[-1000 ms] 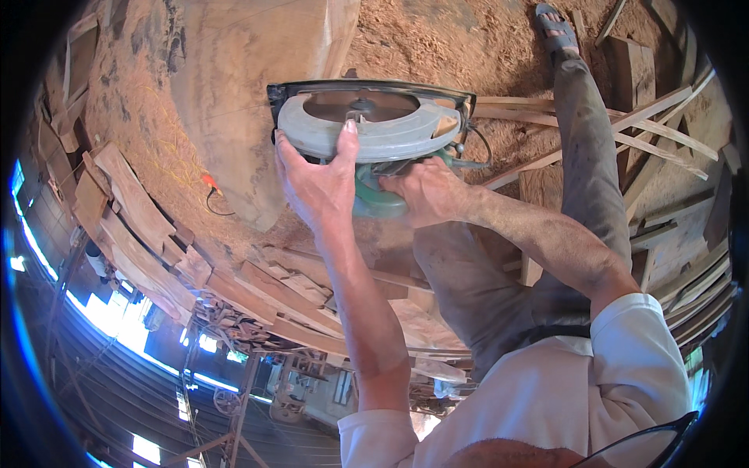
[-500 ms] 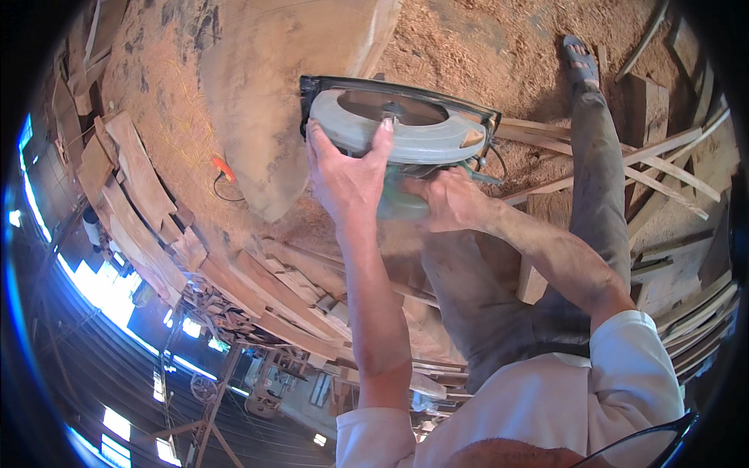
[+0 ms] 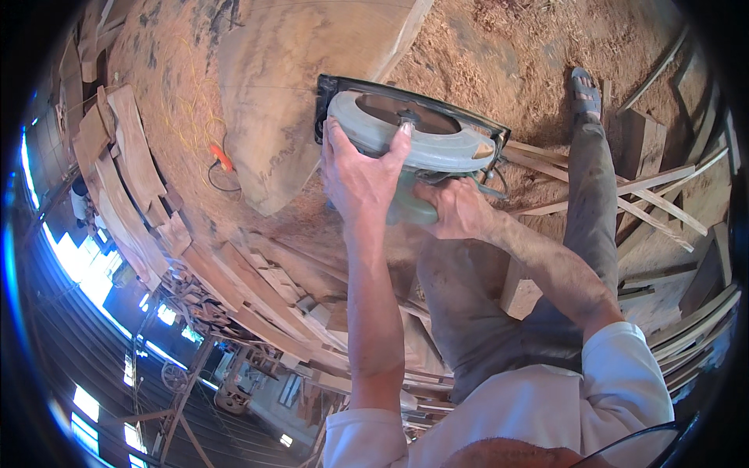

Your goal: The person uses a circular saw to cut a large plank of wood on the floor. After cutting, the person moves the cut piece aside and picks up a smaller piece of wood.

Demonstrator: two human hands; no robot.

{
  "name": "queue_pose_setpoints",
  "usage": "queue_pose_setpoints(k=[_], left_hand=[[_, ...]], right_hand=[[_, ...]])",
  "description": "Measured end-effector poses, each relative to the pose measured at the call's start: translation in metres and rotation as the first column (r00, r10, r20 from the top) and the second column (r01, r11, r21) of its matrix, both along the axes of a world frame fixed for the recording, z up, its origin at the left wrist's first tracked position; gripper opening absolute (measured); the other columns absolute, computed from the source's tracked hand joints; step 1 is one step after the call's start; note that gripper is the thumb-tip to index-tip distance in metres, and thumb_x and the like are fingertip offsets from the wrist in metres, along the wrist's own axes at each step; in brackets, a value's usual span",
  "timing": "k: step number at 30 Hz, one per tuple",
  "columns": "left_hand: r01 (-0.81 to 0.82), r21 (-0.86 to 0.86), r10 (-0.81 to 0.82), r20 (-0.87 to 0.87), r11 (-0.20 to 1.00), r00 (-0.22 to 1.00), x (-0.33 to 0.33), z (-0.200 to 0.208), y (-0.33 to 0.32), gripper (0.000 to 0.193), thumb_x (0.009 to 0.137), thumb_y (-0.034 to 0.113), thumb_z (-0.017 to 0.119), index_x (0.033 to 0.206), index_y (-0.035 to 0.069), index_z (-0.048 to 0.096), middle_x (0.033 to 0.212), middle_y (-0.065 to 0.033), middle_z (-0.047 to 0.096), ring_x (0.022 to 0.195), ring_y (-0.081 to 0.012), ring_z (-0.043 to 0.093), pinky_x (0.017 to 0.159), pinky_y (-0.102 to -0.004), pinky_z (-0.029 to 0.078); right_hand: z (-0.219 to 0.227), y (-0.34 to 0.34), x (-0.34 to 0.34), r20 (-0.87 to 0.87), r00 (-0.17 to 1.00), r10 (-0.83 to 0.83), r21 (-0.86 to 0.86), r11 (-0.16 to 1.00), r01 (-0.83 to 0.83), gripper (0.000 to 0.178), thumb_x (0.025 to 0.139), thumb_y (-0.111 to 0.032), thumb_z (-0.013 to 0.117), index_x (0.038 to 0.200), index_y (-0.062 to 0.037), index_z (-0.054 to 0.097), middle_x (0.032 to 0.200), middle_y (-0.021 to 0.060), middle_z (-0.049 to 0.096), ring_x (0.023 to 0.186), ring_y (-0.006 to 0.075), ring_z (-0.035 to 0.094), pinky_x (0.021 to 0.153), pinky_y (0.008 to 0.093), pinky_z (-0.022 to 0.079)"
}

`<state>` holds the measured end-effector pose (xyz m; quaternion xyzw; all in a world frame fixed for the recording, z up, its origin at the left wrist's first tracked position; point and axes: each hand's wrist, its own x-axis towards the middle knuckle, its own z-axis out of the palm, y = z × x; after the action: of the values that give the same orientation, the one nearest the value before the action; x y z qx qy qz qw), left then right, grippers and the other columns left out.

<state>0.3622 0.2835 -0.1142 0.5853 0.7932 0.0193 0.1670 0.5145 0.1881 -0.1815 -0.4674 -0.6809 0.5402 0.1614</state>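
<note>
Hands [image 3: 361, 178] grip circular saw [image 3: 441, 148]; its tan patch [image 3: 484, 150] unreadable.

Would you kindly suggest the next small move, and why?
Perhaps ease the thumb of the left hand away from the hub of the circular saw: the thumb tip appears right beside the hub, within the opening of the grey guard, while the right hand is at the green handle.
</note>
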Motion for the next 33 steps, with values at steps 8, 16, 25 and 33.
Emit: queue_pose_setpoints(k=[8, 16, 25, 33], left_hand=[[-0.03, 0.035, 0.028, 0.056, 0.999, 0.998, -0.001, -0.004, 0.002, 0.11, 0.075, 0.057, 0.091, 0.152, -0.011, 0.049, 0.151, -0.0337, 0.057, 0.136, -0.0481, 0.06, 0.113, -0.0565, 0.05], [0.001, 0.074, -0.005, 0.057, 0.997, 0.998, -0.006, -0.005, 0.002, 0.108, 0.076, 0.053, 0.092, 0.151, -0.012, 0.047, 0.15, -0.0354, 0.056, 0.136, -0.0492, 0.06, 0.113, -0.0563, 0.049], [0.002, 0.076, -0.006, 0.059, 0.997, 0.998, -0.009, -0.004, -0.001, 0.11, 0.075, 0.052, 0.092, 0.15, -0.014, 0.047, 0.151, -0.038, 0.055, 0.137, -0.0496, 0.059, 0.115, -0.0552, 0.049], [0.01, 0.099, -0.018, 0.078, 0.995, 0.997, -0.014, -0.006, 0.001, 0.111, 0.075, 0.053, 0.092, 0.15, -0.015, 0.048, 0.151, -0.0393, 0.054, 0.138, -0.0514, 0.058, 0.115, -0.0565, 0.048]], right_hand=[[-0.003, 0.006, 0.003, -0.084, 0.996, 0.002, 0.017, 1.0, 0.0, 0.049, 0.073, -0.022, 0.081, 0.119, -0.0081, 0.074, 0.083, 0.0236, 0.076, 0.086, 0.0427, 0.077, 0.081, 0.0542, 0.061], [-0.001, 0.006, 0.0, -0.063, 0.998, -0.019, 0.06, 0.998, 0.023, 0.035, 0.08, -0.026, 0.081, 0.109, -0.0082, 0.073, 0.075, 0.0214, 0.074, 0.075, 0.0429, 0.076, 0.073, 0.0562, 0.06], [-0.004, 0.005, -0.003, -0.036, 0.999, 0.003, 0.121, 0.993, 0.002, 0.029, 0.086, -0.029, 0.079, 0.106, -0.0083, 0.071, 0.075, 0.0205, 0.073, 0.075, 0.0419, 0.077, 0.071, 0.0547, 0.06], [0.001, 0.011, -0.007, -0.057, 0.998, -0.007, 0.113, 0.994, 0.013, 0.028, 0.085, -0.025, 0.08, 0.103, -0.0064, 0.07, 0.082, 0.0206, 0.076, 0.082, 0.0415, 0.078, 0.074, 0.0532, 0.061]])
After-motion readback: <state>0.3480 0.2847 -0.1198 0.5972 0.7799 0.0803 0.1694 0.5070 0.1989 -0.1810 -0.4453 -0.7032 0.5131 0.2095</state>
